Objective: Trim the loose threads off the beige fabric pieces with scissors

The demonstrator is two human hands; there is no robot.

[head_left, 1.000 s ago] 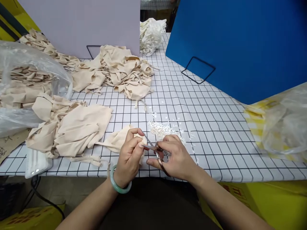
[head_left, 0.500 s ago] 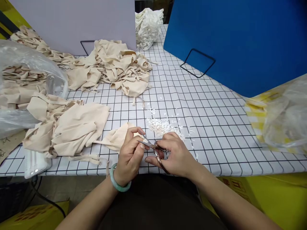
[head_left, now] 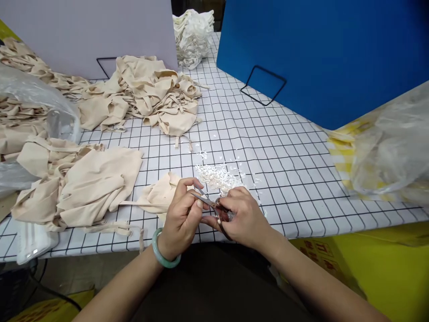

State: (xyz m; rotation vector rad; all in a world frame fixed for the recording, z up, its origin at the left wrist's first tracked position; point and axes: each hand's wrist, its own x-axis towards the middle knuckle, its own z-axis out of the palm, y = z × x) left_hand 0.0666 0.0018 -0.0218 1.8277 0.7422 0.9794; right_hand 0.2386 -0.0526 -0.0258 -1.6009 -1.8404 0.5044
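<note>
My right hand [head_left: 246, 217] is closed around the handles of a pair of scissors [head_left: 209, 202]. The blades point left and stand slightly apart, by the fingertips of my left hand [head_left: 183, 212]. That hand is pinched, with a beige cloth piece [head_left: 156, 192] running in behind its fingers; the exact spot it grips is hidden. One thin strap of the cloth stretches left over the table. Just beyond both hands lies a scatter of small white and pale clippings [head_left: 219, 176].
Beige cloth pieces are heaped at the left [head_left: 97, 188] and farther back [head_left: 154, 94], beside a clear plastic bag [head_left: 63, 118]. A blue board [head_left: 301, 58] leans at the back right. A white box-like device [head_left: 35, 241] sits at the front left edge of the checked tablecloth [head_left: 284, 170].
The view has turned a little to the right, so the table's things appear farther left. My hands, the scissors and the cloth keep nearly the same pose.
</note>
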